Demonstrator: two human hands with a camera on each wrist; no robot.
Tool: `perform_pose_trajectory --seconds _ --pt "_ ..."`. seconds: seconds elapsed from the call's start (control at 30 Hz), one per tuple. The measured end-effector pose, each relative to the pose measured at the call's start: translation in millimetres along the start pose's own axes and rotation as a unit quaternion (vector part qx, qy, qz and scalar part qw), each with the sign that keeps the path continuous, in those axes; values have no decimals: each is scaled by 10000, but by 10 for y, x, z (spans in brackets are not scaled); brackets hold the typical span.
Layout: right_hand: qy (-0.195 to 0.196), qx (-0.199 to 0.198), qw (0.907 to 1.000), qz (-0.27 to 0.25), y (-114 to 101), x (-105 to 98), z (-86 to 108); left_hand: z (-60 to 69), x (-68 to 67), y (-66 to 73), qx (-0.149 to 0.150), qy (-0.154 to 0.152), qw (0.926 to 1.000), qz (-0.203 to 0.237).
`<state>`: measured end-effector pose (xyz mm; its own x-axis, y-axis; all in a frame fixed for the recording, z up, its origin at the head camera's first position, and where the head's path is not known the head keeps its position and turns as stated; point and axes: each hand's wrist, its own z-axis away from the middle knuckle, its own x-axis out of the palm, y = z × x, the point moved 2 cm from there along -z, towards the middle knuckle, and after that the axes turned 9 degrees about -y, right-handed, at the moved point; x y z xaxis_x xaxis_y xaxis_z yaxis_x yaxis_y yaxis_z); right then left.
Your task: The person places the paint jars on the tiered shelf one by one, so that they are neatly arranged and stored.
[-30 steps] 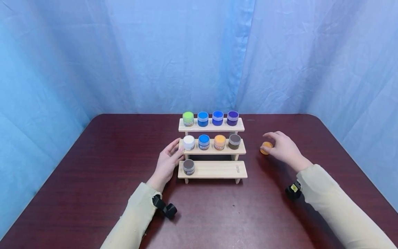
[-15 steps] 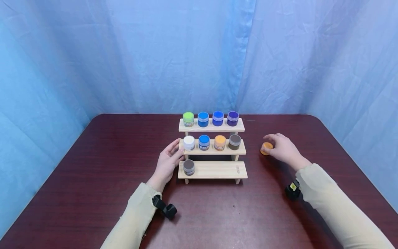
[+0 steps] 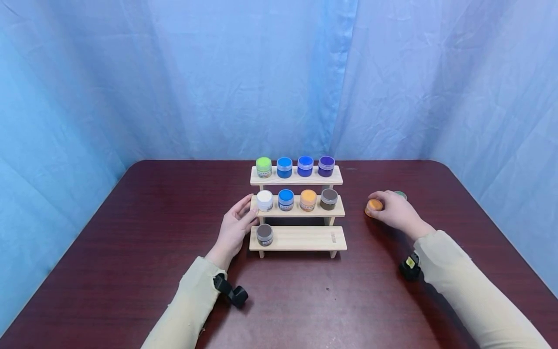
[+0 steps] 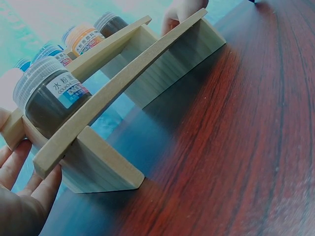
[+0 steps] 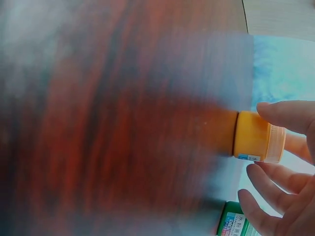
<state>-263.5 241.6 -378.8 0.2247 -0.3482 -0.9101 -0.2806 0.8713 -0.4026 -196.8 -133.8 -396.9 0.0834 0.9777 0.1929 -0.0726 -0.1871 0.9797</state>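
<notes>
In the head view a three-tier wooden rack (image 3: 301, 238) stands mid-table. My left hand (image 3: 233, 230) holds its left end, the thumb by the middle shelf's edge; the left wrist view shows fingers (image 4: 48, 187) against the lower boards. To the rack's right, my right hand (image 3: 398, 213) pinches an orange paint jar (image 3: 374, 206) between thumb and fingers. That jar (image 5: 251, 135) stands on the table in the right wrist view. Beside it is a green paint jar (image 5: 234, 221), mostly hidden by the hand in the head view. A dark brown jar (image 3: 264, 235) sits at the bottom shelf's left end.
The middle shelf bears white (image 3: 264, 201), blue (image 3: 286, 199), light orange (image 3: 307, 200) and grey-brown (image 3: 329, 199) jars. Light green (image 3: 263, 167), blue and purple (image 3: 326, 166) jars line the top shelf. Blue curtains (image 3: 244, 82) surround the dark red table (image 3: 174, 213).
My right hand has shifted slightly down, its fingers drawing in round the orange jar. The green jar's lid has come into view behind that hand. My left hand stays put.
</notes>
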Motion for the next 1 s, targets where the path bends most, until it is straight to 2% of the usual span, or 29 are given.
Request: perform_pose_trajectory --seconds 1.0 --pt "53 26 10000 -4 -15 -19 53 6 0 2 60 -81 9999 12"
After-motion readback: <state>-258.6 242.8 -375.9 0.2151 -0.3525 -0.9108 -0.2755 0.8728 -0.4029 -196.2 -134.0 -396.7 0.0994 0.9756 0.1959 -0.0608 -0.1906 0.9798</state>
